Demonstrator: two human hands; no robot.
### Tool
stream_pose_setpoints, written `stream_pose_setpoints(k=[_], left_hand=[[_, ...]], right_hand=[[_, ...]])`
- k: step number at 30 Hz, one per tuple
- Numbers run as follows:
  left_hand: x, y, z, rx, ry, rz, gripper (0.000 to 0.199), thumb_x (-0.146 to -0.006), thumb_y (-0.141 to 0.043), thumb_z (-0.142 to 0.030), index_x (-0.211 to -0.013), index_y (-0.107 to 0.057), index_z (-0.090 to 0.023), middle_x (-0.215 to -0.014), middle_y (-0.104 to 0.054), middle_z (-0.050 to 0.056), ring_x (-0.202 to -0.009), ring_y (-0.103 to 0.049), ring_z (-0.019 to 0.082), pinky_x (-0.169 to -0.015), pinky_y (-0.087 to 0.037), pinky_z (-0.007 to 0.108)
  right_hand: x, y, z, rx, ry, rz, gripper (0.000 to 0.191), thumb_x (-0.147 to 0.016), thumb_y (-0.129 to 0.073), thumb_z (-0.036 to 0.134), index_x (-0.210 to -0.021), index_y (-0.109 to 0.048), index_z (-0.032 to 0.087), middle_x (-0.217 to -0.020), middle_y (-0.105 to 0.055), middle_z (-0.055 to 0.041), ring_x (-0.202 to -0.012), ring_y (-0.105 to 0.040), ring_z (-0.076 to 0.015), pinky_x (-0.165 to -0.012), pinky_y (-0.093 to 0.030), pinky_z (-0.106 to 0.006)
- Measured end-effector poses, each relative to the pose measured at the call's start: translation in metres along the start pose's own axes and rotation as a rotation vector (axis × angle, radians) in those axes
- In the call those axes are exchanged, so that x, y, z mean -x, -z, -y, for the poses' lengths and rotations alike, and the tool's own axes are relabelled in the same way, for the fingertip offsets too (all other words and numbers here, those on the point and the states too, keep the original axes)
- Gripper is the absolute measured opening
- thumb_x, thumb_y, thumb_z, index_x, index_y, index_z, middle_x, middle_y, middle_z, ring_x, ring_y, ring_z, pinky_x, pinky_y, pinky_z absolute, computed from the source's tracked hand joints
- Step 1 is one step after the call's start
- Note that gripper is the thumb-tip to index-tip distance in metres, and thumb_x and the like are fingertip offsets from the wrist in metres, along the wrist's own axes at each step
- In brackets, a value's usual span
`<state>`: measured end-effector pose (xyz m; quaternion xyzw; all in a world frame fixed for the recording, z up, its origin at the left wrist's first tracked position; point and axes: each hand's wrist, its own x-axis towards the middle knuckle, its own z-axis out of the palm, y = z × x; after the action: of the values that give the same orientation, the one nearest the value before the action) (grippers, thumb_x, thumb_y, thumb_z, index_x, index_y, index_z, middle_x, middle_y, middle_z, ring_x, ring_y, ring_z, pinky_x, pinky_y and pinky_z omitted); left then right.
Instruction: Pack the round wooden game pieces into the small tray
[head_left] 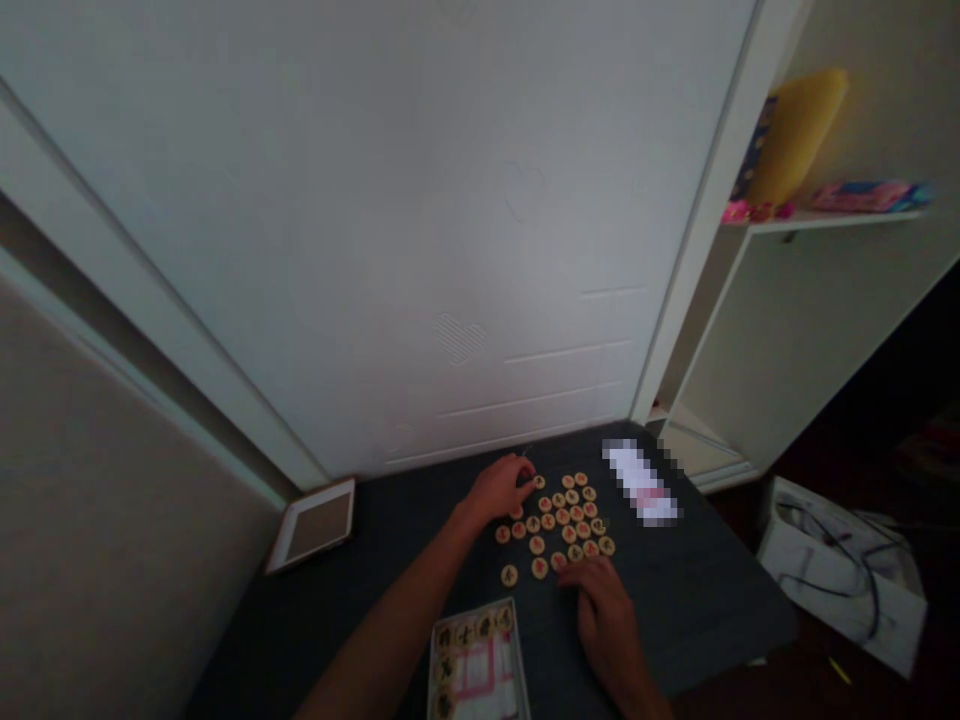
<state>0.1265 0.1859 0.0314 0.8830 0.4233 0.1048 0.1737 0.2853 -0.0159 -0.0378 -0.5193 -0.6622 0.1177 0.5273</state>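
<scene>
Round wooden Chinese chess pieces with red and black characters lie in loose rows on the dark table. My left hand reaches to the far side of the group, thumb and fingers closing at the edge of one Chinese chess piece. Nearer to me, my right hand rests on the tabletop, palm down with its fingers loosely stretched. Its fingertips are beside or touching a red-marked piece in the front row. Between my forearms stands an open box, with several pieces along its top and left sides.
A framed, tablet-like object lies at the table's left back. A pixelated white item is at the right. The table meets a white panel. Right of it are a shelf and a white box with cables on the floor.
</scene>
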Motion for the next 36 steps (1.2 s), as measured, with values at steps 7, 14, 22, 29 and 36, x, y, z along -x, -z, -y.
stream_pose_setpoints(k=[7, 14, 22, 29, 36], left_hand=[[-0.029, -0.016, 0.002, 0.12, 0.0, 0.022, 0.022, -0.081, -0.069, -0.034, -0.099, -0.072, -0.022, -0.101, -0.069, 0.005, -0.091, -0.066, 0.02, -0.083, -0.05, 0.028], [-0.008, 0.006, 0.0, 0.338, 0.002, -0.022, 0.02, -0.081, -0.07, -0.026, -0.1, -0.066, -0.022, -0.088, -0.072, -0.001, -0.08, -0.067, 0.015, -0.074, -0.051, 0.025], [0.095, 0.037, -0.019, 0.638, 0.04, -0.104, 0.022, -0.087, -0.066, -0.036, -0.099, -0.059, -0.019, -0.094, -0.074, 0.003, -0.083, -0.072, 0.015, -0.074, -0.057, 0.026], [0.161, 0.025, -0.033, 0.993, 0.256, -0.138, 0.031, -0.074, -0.08, -0.041, -0.088, -0.067, -0.017, -0.089, -0.077, 0.005, -0.08, -0.073, 0.019, -0.073, -0.057, 0.031], [0.174, 0.009, -0.042, 1.086, 0.317, -0.14, 0.043, -0.075, -0.077, -0.051, -0.1, -0.074, -0.017, -0.098, -0.079, 0.01, -0.09, -0.074, 0.024, -0.083, -0.057, 0.036]], right_hand=[[-0.002, 0.001, 0.003, 0.0, -0.03, -0.006, 0.038, -0.084, -0.042, -0.002, -0.091, -0.067, 0.026, -0.087, -0.072, -0.0003, -0.087, -0.065, -0.019, -0.082, -0.051, -0.033], [-0.001, 0.002, 0.0, 0.025, -0.062, -0.004, 0.034, -0.085, -0.043, 0.003, -0.089, -0.068, 0.027, -0.086, -0.072, -0.0019, -0.087, -0.066, -0.0213, -0.081, -0.053, -0.035], [0.005, 0.003, -0.004, 0.082, -0.05, -0.026, 0.033, -0.085, -0.043, 0.006, -0.087, -0.069, 0.026, -0.086, -0.073, -0.0027, -0.087, -0.067, -0.0216, -0.083, -0.053, -0.035], [0.008, 0.003, -0.005, 0.118, -0.008, -0.033, 0.03, -0.085, -0.045, 0.009, -0.085, -0.07, 0.026, -0.085, -0.073, -0.0028, -0.085, -0.069, -0.0227, -0.081, -0.054, -0.037], [0.003, 0.002, 0.013, 0.098, -0.063, -0.134, 0.023, -0.092, -0.047, 0.021, -0.096, -0.07, 0.024, -0.097, -0.074, -0.0068, -0.094, -0.069, -0.0247, -0.087, -0.054, -0.04]])
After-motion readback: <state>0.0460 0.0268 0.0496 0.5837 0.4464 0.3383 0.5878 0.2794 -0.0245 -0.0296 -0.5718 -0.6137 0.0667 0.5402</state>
